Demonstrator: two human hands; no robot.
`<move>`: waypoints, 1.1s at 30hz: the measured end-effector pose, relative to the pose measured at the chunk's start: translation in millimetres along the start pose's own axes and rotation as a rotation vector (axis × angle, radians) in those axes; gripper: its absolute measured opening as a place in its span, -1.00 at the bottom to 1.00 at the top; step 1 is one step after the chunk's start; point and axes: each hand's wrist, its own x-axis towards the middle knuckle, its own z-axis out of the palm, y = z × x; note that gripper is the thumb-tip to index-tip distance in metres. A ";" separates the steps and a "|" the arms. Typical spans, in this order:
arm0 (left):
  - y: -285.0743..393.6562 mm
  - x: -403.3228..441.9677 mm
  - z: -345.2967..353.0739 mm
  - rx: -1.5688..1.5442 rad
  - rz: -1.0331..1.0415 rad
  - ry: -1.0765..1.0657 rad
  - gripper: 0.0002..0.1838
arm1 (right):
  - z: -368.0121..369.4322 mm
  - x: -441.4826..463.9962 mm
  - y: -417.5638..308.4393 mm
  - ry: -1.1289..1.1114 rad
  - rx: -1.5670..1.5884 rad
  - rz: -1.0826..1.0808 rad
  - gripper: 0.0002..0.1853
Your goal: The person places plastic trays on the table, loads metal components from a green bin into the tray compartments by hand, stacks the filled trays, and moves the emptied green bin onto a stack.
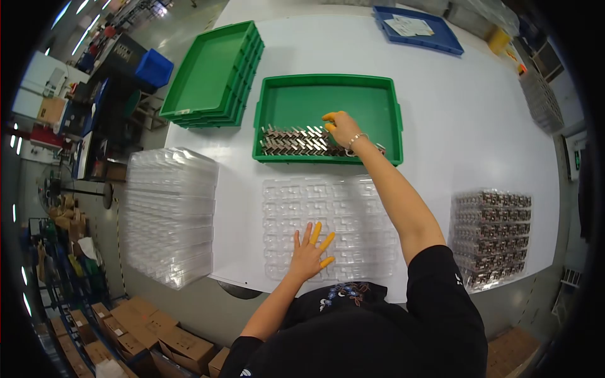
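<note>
My left hand (307, 259) lies with spread fingers on a clear plastic blister tray (362, 233) in front of me. The tray has rows of moulded pockets. Yellow finger cots cover several of its fingertips. My right hand (343, 129) is over the green tray (328, 94), its yellow-tipped finger and thumb curved and apart, with nothing visible between them. Just below and left of it, small shiny metal parts (293, 142) lie slanted in rows along the near side of the green tray. My right hand and wrist hide some of these parts.
Stacked green trays (211, 72) stand at the back left. A tall stack of clear blister trays (170, 214) is at the left. Filled blister trays (491, 236) are piled at the right. A blue tray (441, 38) with papers (409, 25) lies at the far right.
</note>
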 end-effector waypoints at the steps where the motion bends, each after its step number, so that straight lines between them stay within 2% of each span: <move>1: -1.5 0.4 -2.1 -0.008 0.017 -0.003 -0.25 | 15.1 13.3 -2.4 -0.059 -0.158 -0.017 -0.71; 2: -3.3 1.0 -4.4 -0.014 0.005 0.003 -0.25 | 20.5 17.9 -12.9 -0.069 -0.163 -0.027 -0.71; 6: -9.3 -1.7 -8.3 -0.037 0.016 -0.030 -0.26 | 34.8 26.3 -53.5 -0.339 -0.429 0.083 -0.63; 11: -21.8 -9.0 -0.9 -0.116 0.039 0.048 -0.27 | 54.8 32.8 -62.6 -0.338 -0.522 0.176 -0.64; 22: -45.7 -9.2 -27.8 -0.369 0.063 0.101 -0.39 | 58.5 36.6 -79.6 -0.422 -0.678 0.163 -0.65; 26: -58.8 -1.5 -58.0 -0.789 -0.025 0.066 -0.43 | 62.7 44.7 -56.7 -0.349 -0.646 0.110 -0.70; 29: -71.3 9.5 -68.6 -0.941 -0.137 0.091 -0.44 | 51.3 51.6 -38.6 -0.270 -0.531 0.108 -0.73; 31: -80.0 25.6 -69.1 -1.300 -0.261 0.226 -0.49 | 47.3 57.5 -31.1 -0.186 -0.414 0.110 -0.76; 33: -84.9 42.1 -87.8 -1.647 -0.356 0.317 -0.52 | 39.1 46.5 -54.7 -0.217 -0.374 0.036 -0.77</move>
